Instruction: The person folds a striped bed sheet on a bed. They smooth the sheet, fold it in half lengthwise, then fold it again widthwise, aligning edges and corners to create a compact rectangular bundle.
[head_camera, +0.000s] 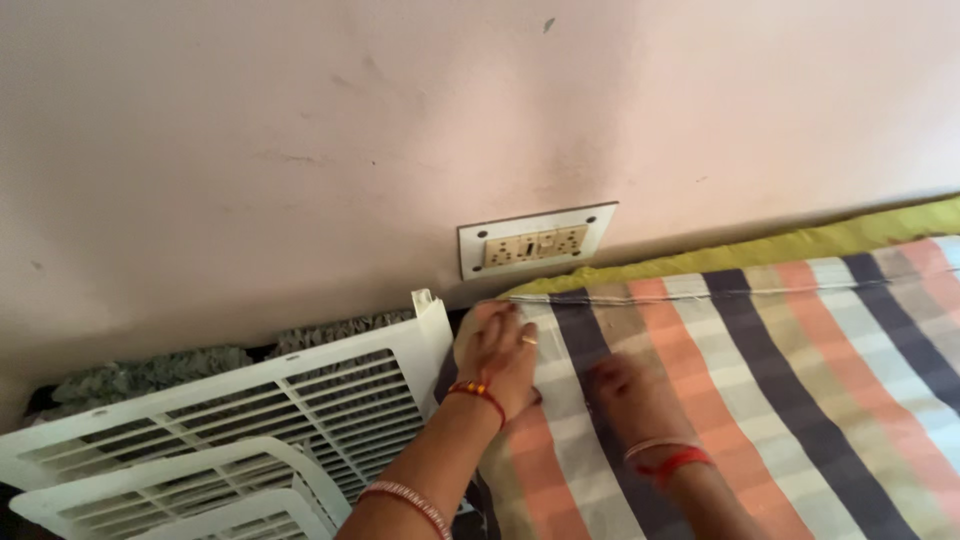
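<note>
Nearest the camera, both forearms reach forward over the bed, each wrist with red thread and bangles. The right hand (632, 392) lies flat on the striped bedsheet (760, 370), fingers spread fairly wide and palm down, holding nothing; it looks slightly blurred, so the exact finger spread is hard to judge. A little farther on, the left hand (497, 350), with a ring on one finger, rests at the sheet's corner near the mattress edge, fingers loosely curled over the fabric; whether it pinches the cloth or only presses it, I cannot tell. To do this well, I judge the flat hand should pin the sheet while the other draws the corner taut toward the wall. Left of the hands stands a white slatted cooler grille (250, 420). Beyond, a yellow-green mattress edge (800, 243) meets the pink wall (300, 120), with a switch-and-socket plate (537, 241) above.
</note>
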